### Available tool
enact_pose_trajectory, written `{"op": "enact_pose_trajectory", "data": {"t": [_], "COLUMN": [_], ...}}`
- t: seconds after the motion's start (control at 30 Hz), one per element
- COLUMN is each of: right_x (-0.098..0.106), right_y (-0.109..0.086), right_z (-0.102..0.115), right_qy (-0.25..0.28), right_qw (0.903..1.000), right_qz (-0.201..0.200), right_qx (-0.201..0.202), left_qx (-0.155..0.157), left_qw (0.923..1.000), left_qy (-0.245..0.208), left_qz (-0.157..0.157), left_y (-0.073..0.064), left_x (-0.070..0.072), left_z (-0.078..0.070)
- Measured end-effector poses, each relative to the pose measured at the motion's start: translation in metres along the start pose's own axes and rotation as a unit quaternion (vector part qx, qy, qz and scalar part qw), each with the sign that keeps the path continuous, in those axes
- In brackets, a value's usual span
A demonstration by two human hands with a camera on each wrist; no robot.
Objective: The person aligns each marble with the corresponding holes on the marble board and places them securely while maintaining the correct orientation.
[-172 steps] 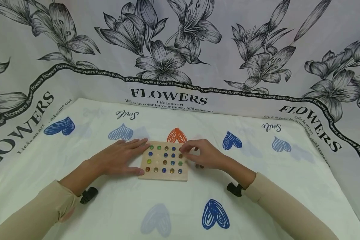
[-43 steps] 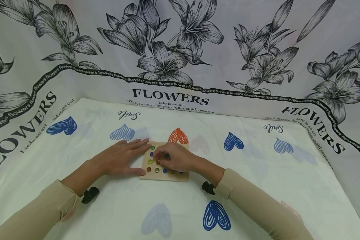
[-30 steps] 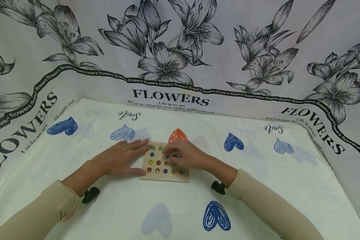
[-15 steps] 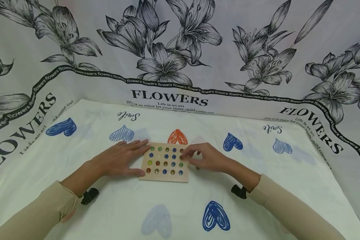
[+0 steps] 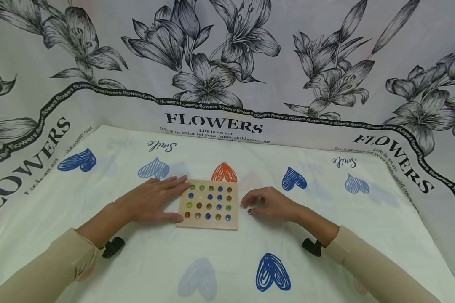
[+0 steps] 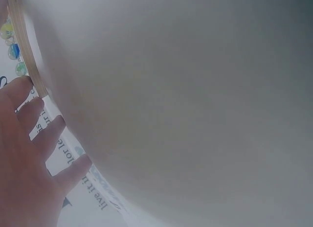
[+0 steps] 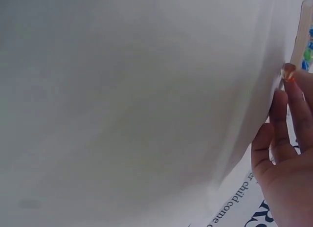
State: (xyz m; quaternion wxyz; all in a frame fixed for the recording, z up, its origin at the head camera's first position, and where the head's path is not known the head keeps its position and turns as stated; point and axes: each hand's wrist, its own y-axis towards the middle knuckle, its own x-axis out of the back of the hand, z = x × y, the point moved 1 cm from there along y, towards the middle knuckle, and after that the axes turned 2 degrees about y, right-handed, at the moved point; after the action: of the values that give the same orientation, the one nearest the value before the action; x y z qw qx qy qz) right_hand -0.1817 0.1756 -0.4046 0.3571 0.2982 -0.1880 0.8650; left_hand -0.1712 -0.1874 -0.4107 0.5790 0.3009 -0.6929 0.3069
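Observation:
A pale wooden board (image 5: 206, 225) lies on the cloth, with rows of coloured glass marbles (image 5: 207, 216) in its hollows. One hollow (image 5: 201, 197) in the second row from the back is bare. My left hand (image 5: 148, 202) lies spread at the board's left edge, thumb and fingertips touching it. In the left wrist view its fingers (image 6: 51, 139) are spread apart. Just right of the board, my right hand (image 5: 271, 205) pinches an orange-brown marble (image 7: 288, 71) between thumb and index finger; the head view shows the same marble (image 5: 250, 211) at the thumb tip.
White cloth (image 5: 155, 261) printed with hearts covers the table. A flower-printed fabric (image 5: 307, 84) rises behind and at both sides. Each wrist carries a small black camera, one by the left sleeve (image 5: 113, 247) and one by the right sleeve (image 5: 311, 247).
An orange-brown marble now fills a third-row hollow that was bare 5.7 seconds ago. My right hand has moved from over the board rightward to the loose marble. The left hand stays put.

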Motion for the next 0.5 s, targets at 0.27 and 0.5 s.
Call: {"op": "enact_pose_trajectory", "data": {"t": [0.27,0.5], "right_x": [0.0007,0.0008], "right_y": [-0.0034,-0.0050], "right_z": [-0.0029,-0.0053], "right_qy": [0.001,-0.007], "right_qw": [0.9999,0.9998], "right_qz": [0.015,0.019], "right_qx": [-0.004,-0.001], "left_qx": [-0.002,-0.002], "left_qw": [1.0000,1.0000], "left_qy": [-0.003,0.003], "left_qz": [-0.003,-0.004], "left_y": [-0.0002,-0.0002], "left_x": [-0.0004,-0.0004], "left_z": [-0.0001,-0.0004]}}
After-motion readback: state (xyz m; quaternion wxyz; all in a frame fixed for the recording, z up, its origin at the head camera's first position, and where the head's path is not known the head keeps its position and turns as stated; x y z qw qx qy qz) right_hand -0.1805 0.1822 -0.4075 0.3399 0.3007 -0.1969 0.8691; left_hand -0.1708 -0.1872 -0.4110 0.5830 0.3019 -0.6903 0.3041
